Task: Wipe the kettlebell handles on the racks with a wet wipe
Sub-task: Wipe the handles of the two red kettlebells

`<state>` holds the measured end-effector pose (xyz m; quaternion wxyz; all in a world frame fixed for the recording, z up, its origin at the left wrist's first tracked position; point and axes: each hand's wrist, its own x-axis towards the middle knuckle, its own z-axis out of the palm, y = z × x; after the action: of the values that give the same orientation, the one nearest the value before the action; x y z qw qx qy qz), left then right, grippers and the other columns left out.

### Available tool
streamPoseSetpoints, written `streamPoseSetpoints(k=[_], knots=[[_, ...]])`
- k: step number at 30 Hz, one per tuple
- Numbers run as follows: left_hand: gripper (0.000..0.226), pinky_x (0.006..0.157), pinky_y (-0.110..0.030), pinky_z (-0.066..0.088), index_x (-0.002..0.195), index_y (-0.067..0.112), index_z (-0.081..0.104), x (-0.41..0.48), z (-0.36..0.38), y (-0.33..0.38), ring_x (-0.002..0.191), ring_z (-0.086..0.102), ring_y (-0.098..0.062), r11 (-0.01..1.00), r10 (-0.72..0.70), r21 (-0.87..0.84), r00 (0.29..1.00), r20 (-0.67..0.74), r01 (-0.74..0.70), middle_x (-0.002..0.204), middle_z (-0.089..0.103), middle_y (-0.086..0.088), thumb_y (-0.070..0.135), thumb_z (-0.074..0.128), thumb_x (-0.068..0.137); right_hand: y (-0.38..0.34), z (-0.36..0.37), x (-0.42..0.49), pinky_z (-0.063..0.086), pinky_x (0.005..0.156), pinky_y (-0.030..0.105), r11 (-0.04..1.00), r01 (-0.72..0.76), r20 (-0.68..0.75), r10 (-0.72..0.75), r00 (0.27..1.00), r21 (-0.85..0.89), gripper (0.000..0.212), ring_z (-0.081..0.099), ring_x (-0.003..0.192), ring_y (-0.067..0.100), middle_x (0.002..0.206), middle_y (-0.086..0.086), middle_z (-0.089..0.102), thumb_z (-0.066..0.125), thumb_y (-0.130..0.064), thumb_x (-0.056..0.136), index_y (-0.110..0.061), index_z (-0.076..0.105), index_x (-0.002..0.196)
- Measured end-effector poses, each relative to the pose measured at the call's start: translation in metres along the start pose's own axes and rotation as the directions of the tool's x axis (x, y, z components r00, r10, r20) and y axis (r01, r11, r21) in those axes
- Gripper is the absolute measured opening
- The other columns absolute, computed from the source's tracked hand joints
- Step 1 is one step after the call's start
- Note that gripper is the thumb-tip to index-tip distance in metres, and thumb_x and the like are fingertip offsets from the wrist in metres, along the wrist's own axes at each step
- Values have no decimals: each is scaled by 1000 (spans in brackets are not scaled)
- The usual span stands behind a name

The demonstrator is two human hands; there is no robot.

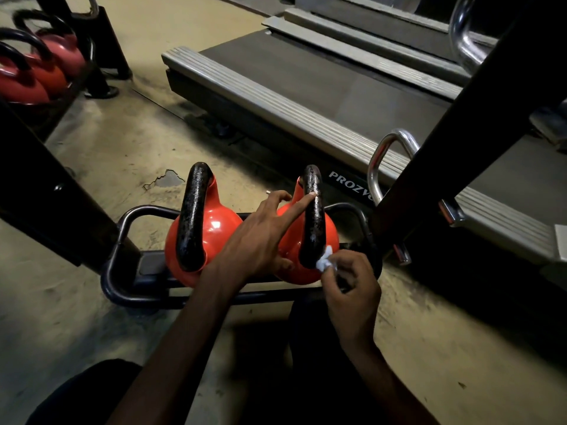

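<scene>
Over scuffed concrete beside a treadmill, right fingers pinch a wipe; left fingers spread.

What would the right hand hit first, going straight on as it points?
Probably the black metal handle of the right red kettlebell; the white wipe pinched by the right hand seems to touch its near base.

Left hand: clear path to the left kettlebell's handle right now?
Probably yes. The left hand holds nothing, and the left kettlebell's handle stands bare just beside it, nothing between.
</scene>
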<state>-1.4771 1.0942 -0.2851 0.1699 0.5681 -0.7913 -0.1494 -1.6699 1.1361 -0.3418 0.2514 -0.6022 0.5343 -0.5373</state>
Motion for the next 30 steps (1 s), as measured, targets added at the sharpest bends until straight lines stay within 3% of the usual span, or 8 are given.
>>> streamPoseSetpoints(k=[3,7,12,15,17,20,24,30], knots=[[129,101,-34,46,157,45,16,0,-2,5,134,44,-23,999,-27,-48,999,-38,25,155,22,-1,50,94,55,9,7,22,58,77,25,967,-217,41,213,976,132,17,73,85,14,91,5,74,67,6,90,-11,70,91],[119,99,-36,49,155,43,25,2,1,10,132,45,-21,999,-37,-40,995,-89,33,152,27,0,57,90,56,17,4,59,56,76,31,927,-344,320,283,904,153,16,71,82,15,91,11,76,63,11,90,-3,71,95],[116,96,-41,52,154,42,26,3,2,12,131,46,-22,998,-56,-37,994,-96,52,151,28,-1,55,91,58,20,10,102,51,95,45,765,-604,642,351,681,222,32,64,100,34,107,29,68,65,9,87,8,61,118],[116,94,-41,53,154,44,26,1,4,12,130,46,-22,998,-63,-35,993,-99,60,150,28,-1,55,90,59,18,12,116,57,96,34,631,-744,817,298,494,220,49,69,109,26,120,23,69,63,8,85,7,55,133],[115,93,-39,53,155,44,25,1,4,13,129,47,-22,997,-70,-26,992,-101,68,150,28,-2,54,90,60,17,11,121,58,93,29,603,-765,864,237,443,227,45,71,108,18,115,13,74,57,11,89,1,57,132],[115,89,-35,51,155,43,26,1,5,13,127,48,-22,997,-68,-29,992,-104,65,149,29,-2,53,90,60,17,12,122,58,94,32,576,-783,891,195,409,234,45,73,102,21,114,9,74,62,3,85,-1,58,130],[116,86,-33,50,155,44,28,2,5,12,126,49,-21,997,-60,-52,992,-111,54,148,32,-1,54,91,58,19,17,118,59,79,28,519,-821,902,195,384,237,47,75,93,21,105,8,76,57,1,84,6,53,131],[116,89,-37,54,154,45,28,1,3,11,127,49,-20,997,-65,-51,991,-114,60,148,31,0,57,90,56,21,13,114,58,92,32,612,-744,847,217,486,270,38,71,101,25,114,12,72,61,-1,87,3,61,125]])
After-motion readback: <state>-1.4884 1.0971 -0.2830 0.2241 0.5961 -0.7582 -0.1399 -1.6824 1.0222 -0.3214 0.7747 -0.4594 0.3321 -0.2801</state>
